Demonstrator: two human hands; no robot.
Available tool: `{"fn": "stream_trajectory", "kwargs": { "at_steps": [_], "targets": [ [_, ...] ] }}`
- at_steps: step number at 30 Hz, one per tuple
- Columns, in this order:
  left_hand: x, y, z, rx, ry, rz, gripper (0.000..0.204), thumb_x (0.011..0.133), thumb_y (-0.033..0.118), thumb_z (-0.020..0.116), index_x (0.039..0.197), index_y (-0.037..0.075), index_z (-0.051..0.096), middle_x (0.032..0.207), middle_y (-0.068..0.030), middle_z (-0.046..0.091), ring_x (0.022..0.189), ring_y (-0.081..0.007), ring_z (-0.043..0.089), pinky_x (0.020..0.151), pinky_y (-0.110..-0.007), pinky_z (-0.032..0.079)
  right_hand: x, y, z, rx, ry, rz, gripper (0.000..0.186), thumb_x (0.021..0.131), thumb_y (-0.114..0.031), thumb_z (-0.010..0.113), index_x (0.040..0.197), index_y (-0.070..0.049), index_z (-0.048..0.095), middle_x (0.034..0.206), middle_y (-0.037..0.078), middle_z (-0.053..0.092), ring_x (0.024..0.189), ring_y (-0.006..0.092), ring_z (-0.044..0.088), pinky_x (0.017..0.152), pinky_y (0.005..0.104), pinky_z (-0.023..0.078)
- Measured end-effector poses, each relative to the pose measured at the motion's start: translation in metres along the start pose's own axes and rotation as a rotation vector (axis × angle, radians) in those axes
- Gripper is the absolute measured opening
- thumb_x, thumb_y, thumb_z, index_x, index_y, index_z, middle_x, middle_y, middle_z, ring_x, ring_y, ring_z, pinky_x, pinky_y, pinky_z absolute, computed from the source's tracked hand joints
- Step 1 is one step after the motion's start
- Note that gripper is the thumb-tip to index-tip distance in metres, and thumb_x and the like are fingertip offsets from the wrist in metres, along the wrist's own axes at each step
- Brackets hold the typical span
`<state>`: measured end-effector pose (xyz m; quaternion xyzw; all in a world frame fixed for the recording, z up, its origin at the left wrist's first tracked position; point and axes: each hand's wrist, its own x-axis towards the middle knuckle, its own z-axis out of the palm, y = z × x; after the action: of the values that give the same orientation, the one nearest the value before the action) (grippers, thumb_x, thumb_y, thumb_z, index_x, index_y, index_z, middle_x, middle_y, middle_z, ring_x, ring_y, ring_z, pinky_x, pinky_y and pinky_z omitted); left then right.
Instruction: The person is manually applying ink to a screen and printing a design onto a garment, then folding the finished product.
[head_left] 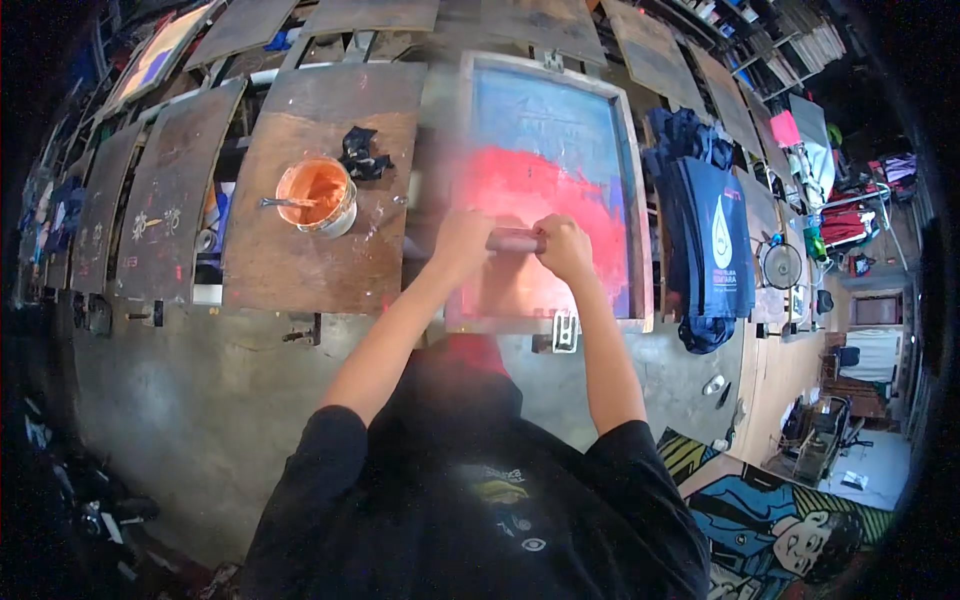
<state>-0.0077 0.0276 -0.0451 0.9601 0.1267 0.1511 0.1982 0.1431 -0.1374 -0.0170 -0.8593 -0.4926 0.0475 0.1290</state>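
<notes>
At left, a paint-smeared bucket (338, 212) of orange ink, a stirring tool (285, 202) leaning in it, stands on the wooden bench (330, 275), with a crumpled black cloth (365, 155) just beyond. Next, the left hand (464, 240) has its grip closed around the left end of a squeegee (515, 241). The squeegee lies crosswise over the red-inked nearer part of a wood-framed screen (637, 200), blue toward its far end. The right hand's (566, 247) grip clasps the squeegee's right end. Beside the screen, dark blue bags (692, 235) hang over a board.
</notes>
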Motion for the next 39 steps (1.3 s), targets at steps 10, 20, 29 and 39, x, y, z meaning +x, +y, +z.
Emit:
{"fn": "stream_trajectory", "kwargs": {
  "at_steps": [10,20,29,39],
  "targets": [
    [-0.092,0.032,-0.024,-0.291,-0.036,-0.046,0.033,0.061,0.025,0.083,0.082,0.006,0.066,0.086,-0.0110,0.063,0.087,-0.0333,0.062,0.075,-0.045,0.047,-0.081,-0.039,-0.003,0.114,-0.117,-0.058,0.017,0.068,-0.007,0.067,0.085,-0.008,0.070,0.090,0.010,0.069,0.092,0.0311,0.063,0.078,0.0434,0.053],
    [0.004,0.002,-0.048,-0.150,-0.080,-0.051,0.032,0.062,0.028,0.084,0.076,0.005,0.067,0.085,-0.0124,0.064,0.090,-0.0341,0.061,0.078,-0.046,0.050,0.011,-0.009,-0.024,0.076,-0.284,-0.066,0.016,0.068,-0.009,0.071,0.084,-0.010,0.072,0.091,0.010,0.070,0.089,0.0307,0.065,0.075,0.0443,0.054],
    [-0.028,-0.002,-0.015,-0.252,0.024,0.031,0.030,0.059,0.015,0.079,0.080,0.002,0.064,0.086,-0.0150,0.063,0.090,-0.0364,0.061,0.080,-0.049,0.047,-0.031,-0.019,0.028,0.102,0.186,0.040,0.015,0.069,-0.007,0.070,0.084,-0.009,0.069,0.088,0.009,0.068,0.090,0.0312,0.062,0.074,0.0439,0.052],
    [-0.068,0.041,-0.052,-0.363,-0.058,0.006,0.032,0.067,0.021,0.077,0.091,0.004,0.066,0.096,-0.0165,0.066,0.092,-0.0375,0.063,0.078,-0.047,0.051,-0.054,-0.030,-0.019,0.036,-0.210,-0.093,0.016,0.067,-0.010,0.068,0.083,-0.012,0.070,0.090,0.008,0.068,0.088,0.0313,0.064,0.074,0.0437,0.054]
  ]
}}
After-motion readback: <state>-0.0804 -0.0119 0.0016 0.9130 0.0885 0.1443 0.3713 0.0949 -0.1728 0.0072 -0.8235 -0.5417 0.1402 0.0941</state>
